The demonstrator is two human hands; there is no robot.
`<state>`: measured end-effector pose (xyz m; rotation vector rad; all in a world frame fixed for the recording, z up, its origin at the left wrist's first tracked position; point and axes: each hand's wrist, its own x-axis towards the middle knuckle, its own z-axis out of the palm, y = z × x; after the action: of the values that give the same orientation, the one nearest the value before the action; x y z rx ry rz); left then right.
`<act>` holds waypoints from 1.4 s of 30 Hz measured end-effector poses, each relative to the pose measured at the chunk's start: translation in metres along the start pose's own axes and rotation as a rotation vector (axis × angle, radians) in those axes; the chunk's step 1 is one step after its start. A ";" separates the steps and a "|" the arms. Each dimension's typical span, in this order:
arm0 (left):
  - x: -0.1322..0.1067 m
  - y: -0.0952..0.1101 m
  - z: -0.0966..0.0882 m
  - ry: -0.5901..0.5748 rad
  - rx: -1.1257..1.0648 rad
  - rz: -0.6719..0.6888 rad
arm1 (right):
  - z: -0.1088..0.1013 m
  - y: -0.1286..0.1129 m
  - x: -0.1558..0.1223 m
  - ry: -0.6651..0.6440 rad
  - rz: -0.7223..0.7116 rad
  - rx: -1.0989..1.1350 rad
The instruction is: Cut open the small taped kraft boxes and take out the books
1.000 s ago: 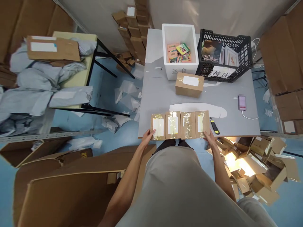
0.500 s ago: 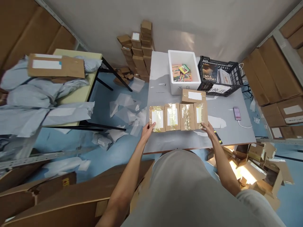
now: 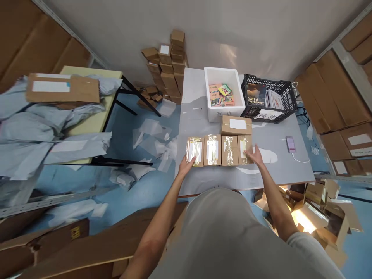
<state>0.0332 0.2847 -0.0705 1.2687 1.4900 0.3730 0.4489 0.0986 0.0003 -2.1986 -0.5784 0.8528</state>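
Left arm (image 3: 165,211) and right arm (image 3: 274,195) both extended forward across the near edge of the grey table (image 3: 209,185), forearms converging slightly. Four taped boxes (image 3: 212,150) sit side by side on it between the hands; a fifth box (image 3: 236,127) is just beyond the row. Left hand (image 3: 186,166) is at the row's left end: thumb over the near part of the leftmost box (image 3: 194,144), other fingers at its side, mostly hidden; cannot tell how firmly they press. Right hand (image 3: 255,156) is at the opposite end, fingers spread: thumb over the rightmost box (image 3: 243,144), contact unclear, forefinger pointing away, apart from the thumb.
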 end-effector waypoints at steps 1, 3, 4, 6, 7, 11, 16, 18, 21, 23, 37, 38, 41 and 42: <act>-0.001 0.000 0.001 0.047 0.047 0.012 | -0.003 -0.013 0.019 0.022 -0.068 -0.152; -0.005 0.004 0.006 0.178 0.150 0.053 | -0.004 -0.044 0.059 -0.009 -0.232 -0.471; -0.007 0.007 0.010 0.235 0.203 0.083 | -0.002 -0.059 0.079 -0.059 -0.315 -0.588; -0.012 0.016 0.021 0.280 0.295 0.154 | 0.006 -0.088 0.117 -0.162 -0.446 -0.774; -0.013 0.022 0.027 0.275 0.330 0.186 | 0.011 -0.099 0.134 -0.210 -0.490 -0.845; -0.017 0.046 0.054 0.223 0.422 0.212 | 0.034 -0.126 0.184 -0.365 -0.574 -1.008; -0.028 0.057 0.078 0.204 0.394 0.166 | 0.047 -0.130 0.209 -0.518 -0.621 -0.940; -0.035 0.056 0.080 0.205 0.370 0.161 | 0.045 -0.133 0.209 -0.519 -0.673 -0.846; -0.047 0.052 0.076 0.191 0.369 0.158 | 0.035 -0.141 0.201 -0.505 -0.775 -0.866; -0.053 0.050 0.072 0.197 0.369 0.156 | 0.024 -0.149 0.189 -0.468 -0.852 -0.924; -0.130 0.148 0.062 0.217 0.007 0.617 | -0.051 -0.180 -0.038 -0.211 -1.136 -0.640; -0.140 0.157 0.059 0.246 0.012 0.659 | -0.049 -0.176 -0.055 -0.224 -1.117 -0.633; -0.168 0.171 0.051 0.316 0.060 0.732 | -0.037 -0.164 -0.098 -0.259 -1.076 -0.627; -0.177 0.171 0.049 0.320 0.072 0.738 | -0.032 -0.160 -0.110 -0.267 -1.067 -0.626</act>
<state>0.1318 0.1820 0.1357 1.8641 1.2454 1.0507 0.3724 0.1223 0.1807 -1.8017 -2.1116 0.3745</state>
